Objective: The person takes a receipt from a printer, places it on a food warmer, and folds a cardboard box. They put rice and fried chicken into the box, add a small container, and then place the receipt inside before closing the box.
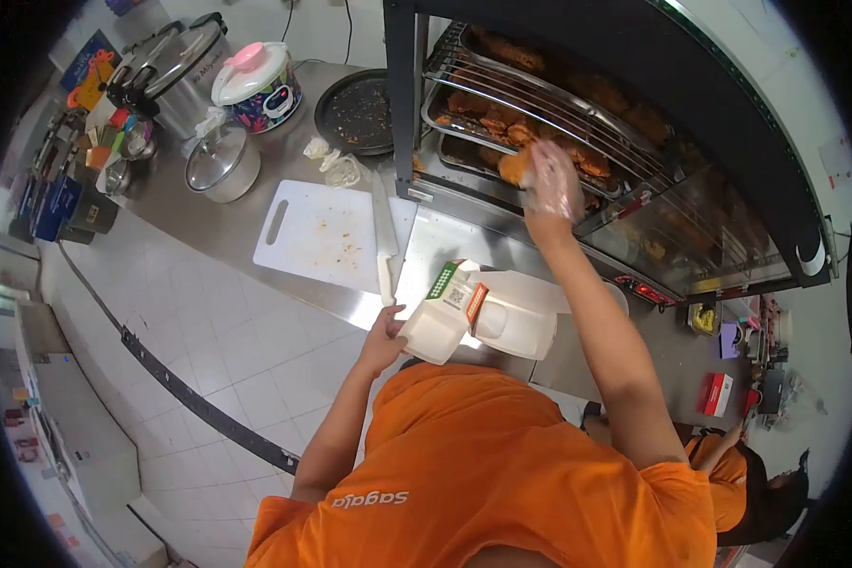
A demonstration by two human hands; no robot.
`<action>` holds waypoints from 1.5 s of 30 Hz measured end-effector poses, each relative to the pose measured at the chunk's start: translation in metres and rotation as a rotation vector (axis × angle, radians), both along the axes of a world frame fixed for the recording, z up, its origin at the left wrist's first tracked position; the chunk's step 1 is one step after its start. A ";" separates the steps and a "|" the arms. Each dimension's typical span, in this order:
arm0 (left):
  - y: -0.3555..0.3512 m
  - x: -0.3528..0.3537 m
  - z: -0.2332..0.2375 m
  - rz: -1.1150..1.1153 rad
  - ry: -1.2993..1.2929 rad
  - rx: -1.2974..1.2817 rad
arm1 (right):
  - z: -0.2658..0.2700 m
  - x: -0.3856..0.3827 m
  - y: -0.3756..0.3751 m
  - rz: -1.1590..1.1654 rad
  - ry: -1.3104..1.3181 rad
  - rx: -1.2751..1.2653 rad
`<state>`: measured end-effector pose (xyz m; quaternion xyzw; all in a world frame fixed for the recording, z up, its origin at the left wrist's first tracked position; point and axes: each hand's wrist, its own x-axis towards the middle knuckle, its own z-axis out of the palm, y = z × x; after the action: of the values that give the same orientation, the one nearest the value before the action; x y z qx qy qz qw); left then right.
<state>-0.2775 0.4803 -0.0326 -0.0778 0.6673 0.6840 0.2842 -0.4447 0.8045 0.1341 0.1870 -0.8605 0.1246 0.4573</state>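
Note:
My right hand, in a clear plastic glove, is closed around a piece of fried chicken at the open front of a heated display cabinet. Behind the hand, trays of more fried pieces sit on wire racks. My bare left hand grips the near left edge of an open white takeaway box with a green and orange label. Beside it, a second open white box lies on the steel counter; the two touch or overlap.
Left of the boxes lie a white cutting board with crumbs and a knife. Behind stand a round black pan, a lidded pot, a rice cooker and a pressure cooker. Another person is at the lower right.

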 end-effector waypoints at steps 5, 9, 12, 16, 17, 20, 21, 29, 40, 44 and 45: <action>-0.011 0.008 -0.014 -0.015 -0.126 0.090 | -0.029 0.143 0.004 -0.003 -0.642 -0.648; -0.013 0.011 0.000 -0.045 -0.259 0.069 | -0.090 0.199 0.022 -0.161 -1.258 -1.283; -0.014 0.013 0.006 -0.002 -0.349 0.159 | -0.119 0.212 0.034 -0.361 -1.407 -1.213; -0.011 0.013 0.012 0.214 -0.291 0.267 | -0.094 0.231 0.063 -0.595 -1.144 -0.891; -0.008 0.009 0.014 0.269 -0.274 0.277 | -0.091 0.236 0.082 -0.679 -0.872 -0.920; 0.000 -0.001 0.011 0.203 -0.235 0.331 | -0.055 0.238 0.195 -0.601 -0.220 -1.042; 0.007 -0.004 0.018 0.217 -0.225 0.331 | -0.029 0.233 0.234 -0.618 -0.136 -1.051; 0.046 0.003 0.035 0.269 -0.160 0.218 | -0.004 0.183 0.364 -1.030 0.172 -0.489; 0.057 0.065 0.042 0.407 -0.183 0.138 | -0.058 0.217 0.060 0.039 -1.161 -0.179; 0.054 0.074 0.025 0.423 -0.168 0.138 | -0.167 0.198 0.028 -0.168 -1.314 -0.188; 0.051 0.072 0.022 0.423 -0.123 0.161 | -0.177 0.189 0.028 -0.252 -1.378 -0.213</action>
<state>-0.2051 0.5311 -0.0104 -0.2345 0.5607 0.7734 0.1802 -0.2558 0.8320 -0.0429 -0.0811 -0.9522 0.2443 -0.1647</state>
